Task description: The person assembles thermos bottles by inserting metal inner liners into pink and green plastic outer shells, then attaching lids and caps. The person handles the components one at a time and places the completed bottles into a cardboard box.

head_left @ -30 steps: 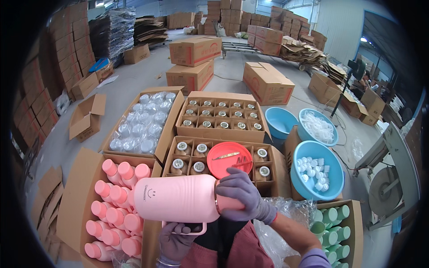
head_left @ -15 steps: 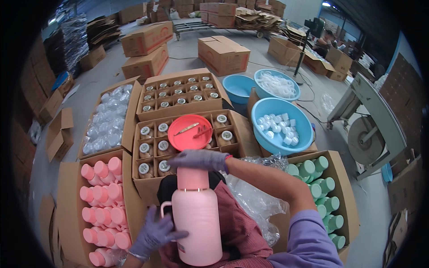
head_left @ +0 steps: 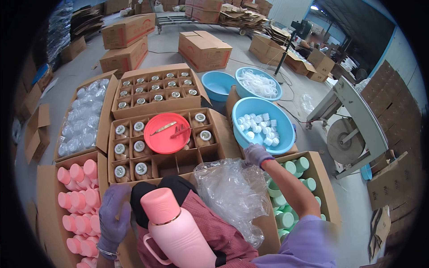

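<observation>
A pink vacuum jug with a pink cup lid and side handle leans to the left across my lap. Beside it, my gloved left hand is open, fingers loosely curved, apart from the jug and next to the box of pink jugs. My gloved right hand is closed at the upper right corner of a clear plastic bag, near the rim of a blue basin of white caps. Its fingertips are partly hidden. The bag lies crumpled between my lap and a box of green jugs.
A divided carton of capped bottles stands ahead, with a red round tray holding tweezers on top. Behind are another bottle carton, a basin of white rings and a blue basin. A box of clear plastic pieces stands left.
My right hand has left the jug's lid and moved right to the plastic bag. My left hand has let go of the jug and moved left. The jug has tipped left; the view has shifted.
</observation>
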Demonstrator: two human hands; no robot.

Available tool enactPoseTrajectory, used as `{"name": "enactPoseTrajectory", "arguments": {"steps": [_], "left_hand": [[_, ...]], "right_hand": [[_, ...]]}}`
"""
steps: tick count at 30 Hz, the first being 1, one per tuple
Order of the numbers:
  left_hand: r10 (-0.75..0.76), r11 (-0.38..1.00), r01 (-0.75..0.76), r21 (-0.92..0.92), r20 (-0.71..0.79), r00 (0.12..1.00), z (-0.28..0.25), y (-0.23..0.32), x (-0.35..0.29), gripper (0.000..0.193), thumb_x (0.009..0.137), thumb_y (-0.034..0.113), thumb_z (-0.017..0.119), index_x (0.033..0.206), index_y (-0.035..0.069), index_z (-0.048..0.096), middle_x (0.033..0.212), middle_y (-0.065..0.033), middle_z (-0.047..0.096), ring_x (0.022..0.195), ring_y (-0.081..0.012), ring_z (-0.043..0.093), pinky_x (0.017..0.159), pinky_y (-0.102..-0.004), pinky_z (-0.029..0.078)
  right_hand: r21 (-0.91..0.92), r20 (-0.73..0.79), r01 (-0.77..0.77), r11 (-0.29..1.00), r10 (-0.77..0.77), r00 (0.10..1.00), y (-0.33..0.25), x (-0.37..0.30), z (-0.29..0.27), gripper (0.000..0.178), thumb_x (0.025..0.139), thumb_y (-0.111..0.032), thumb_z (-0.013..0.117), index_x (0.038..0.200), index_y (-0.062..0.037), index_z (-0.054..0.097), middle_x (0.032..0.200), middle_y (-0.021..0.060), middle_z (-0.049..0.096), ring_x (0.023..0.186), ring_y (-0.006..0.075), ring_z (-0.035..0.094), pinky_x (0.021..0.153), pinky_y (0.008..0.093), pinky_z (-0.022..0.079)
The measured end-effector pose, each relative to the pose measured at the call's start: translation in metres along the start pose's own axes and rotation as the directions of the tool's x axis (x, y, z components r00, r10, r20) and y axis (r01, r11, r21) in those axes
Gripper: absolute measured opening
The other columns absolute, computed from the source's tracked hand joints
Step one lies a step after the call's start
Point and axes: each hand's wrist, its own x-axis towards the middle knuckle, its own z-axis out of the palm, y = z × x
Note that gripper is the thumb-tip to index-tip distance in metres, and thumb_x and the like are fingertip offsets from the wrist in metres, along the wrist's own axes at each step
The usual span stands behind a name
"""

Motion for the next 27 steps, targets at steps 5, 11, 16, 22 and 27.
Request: {"name": "enactPoseTrajectory", "arguments": {"steps": [5, 11, 16, 22, 27], "left_hand": [[0.037, 0.992, -0.036, -0.12, 0.0, 0.999, 0.034, 0.0, 0.044, 0.031, 0.087, 0.001, 0.055, 0.117, -0.004, 0.061, 0.104, -0.0175, 0.067, 0.096, -0.03, 0.064, 0.087, -0.0375, 0.049], [-0.153, 0.859, 0.226, -0.459, 0.191, 0.97, 0.063, 0.0, 0.087, 0.028, 0.094, 0.009, 0.059, 0.119, -0.003, 0.062, 0.106, -0.0108, 0.068, 0.096, -0.0159, 0.063, 0.085, -0.028, 0.05], [-0.273, 0.737, 0.506, -0.449, 0.488, 0.829, 0.088, 0.007, 0.119, 0.066, 0.093, 0.024, 0.068, 0.146, -0.002, 0.039, 0.137, -0.0147, 0.052, 0.12, -0.0205, 0.055, 0.099, -0.0302, 0.046], [-0.07, 0.94, 0.141, -0.31, 0.229, 0.971, 0.147, -0.047, 0.183, 0.102, 0.086, 0.027, 0.077, 0.156, 0.002, 0.007, 0.159, -0.0178, 0.02, 0.143, -0.0278, 0.029, 0.106, -0.0354, 0.043], [-0.17, 0.585, 0.204, -0.785, 0.127, 0.977, 0.141, -0.072, 0.228, 0.027, 0.091, 0.022, 0.066, 0.1, -0.003, 0.068, 0.106, -0.0105, 0.069, 0.098, -0.0211, 0.065, 0.098, -0.0346, 0.049]], "right_hand": [[0.229, -0.247, 0.337, 0.913, -0.28, 0.928, 0.063, -0.022, -0.014, 0.023, 0.081, -0.028, 0.067, 0.094, -0.0096, 0.074, 0.09, 0.0098, 0.072, 0.089, 0.0244, 0.068, 0.082, 0.038, 0.052], [0.718, -0.374, 0.395, 0.573, -0.162, 0.913, 0.016, -0.061, -0.168, 0.024, 0.087, -0.028, 0.068, 0.095, -0.0044, 0.071, 0.079, 0.0018, 0.065, 0.073, 0.0089, 0.056, 0.068, 0.0274, 0.047], [0.668, -0.71, 0.732, 0.135, -0.183, 0.681, -0.017, -0.047, -0.239, 0.014, 0.091, -0.01, 0.067, 0.102, -0.0024, 0.068, 0.091, 0.0027, 0.067, 0.083, 0.0096, 0.062, 0.078, 0.0265, 0.05], [-0.18, -0.968, 0.941, 0.288, -0.22, -0.118, -0.067, -0.043, -0.294, 0.038, 0.09, 0.005, 0.062, 0.128, 0.0011, 0.054, 0.113, 0.0112, 0.066, 0.102, 0.0158, 0.064, 0.092, 0.0297, 0.051], [-0.017, -0.992, 1.0, -0.013, -0.125, -0.018, -0.073, -0.05, -0.325, 0.041, 0.094, 0.001, 0.058, 0.133, 0.0004, 0.049, 0.118, 0.0108, 0.064, 0.108, 0.0187, 0.063, 0.094, 0.0327, 0.05]]}}
